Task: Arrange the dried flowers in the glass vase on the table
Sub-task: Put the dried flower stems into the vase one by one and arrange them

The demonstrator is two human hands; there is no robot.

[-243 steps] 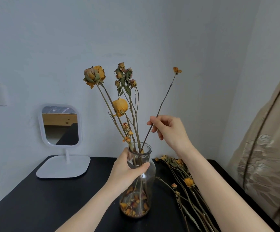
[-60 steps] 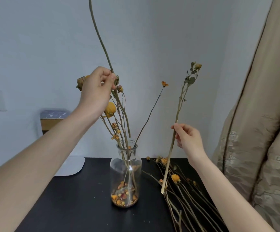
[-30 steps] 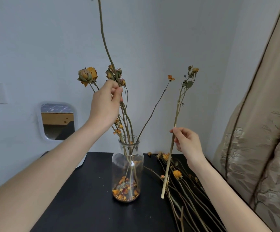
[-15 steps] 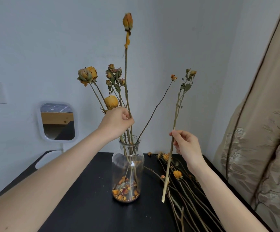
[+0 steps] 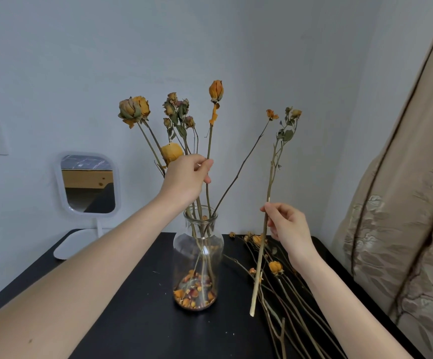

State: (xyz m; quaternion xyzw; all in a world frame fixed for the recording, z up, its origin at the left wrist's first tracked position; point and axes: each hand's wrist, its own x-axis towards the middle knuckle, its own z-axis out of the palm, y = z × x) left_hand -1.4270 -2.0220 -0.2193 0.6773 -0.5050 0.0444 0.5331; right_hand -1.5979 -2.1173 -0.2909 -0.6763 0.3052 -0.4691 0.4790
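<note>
Through the head camera I see the glass vase standing near the middle of the black table, a little toward the back edge. It has dry petals at the bottom and a few flowers in it already. My left hand is above the mouth of the vase. Its thumb and fingers pinch the orange bud stem, and the foot of that stem is down inside the glass. I think the hand holds it up high so it can tip the flower and make it stand straight among the others. My right hand is to the right of the vase and pinches a pale stem about halfway up, with the flower end on top. The cut end hangs low over the table, and I cannot tell if it touches. I think this one is waiting for its turn. More loose stems lie along the right edge, easy to reach. A small mirror stands at the back left corner, well apart from the vase.
</note>
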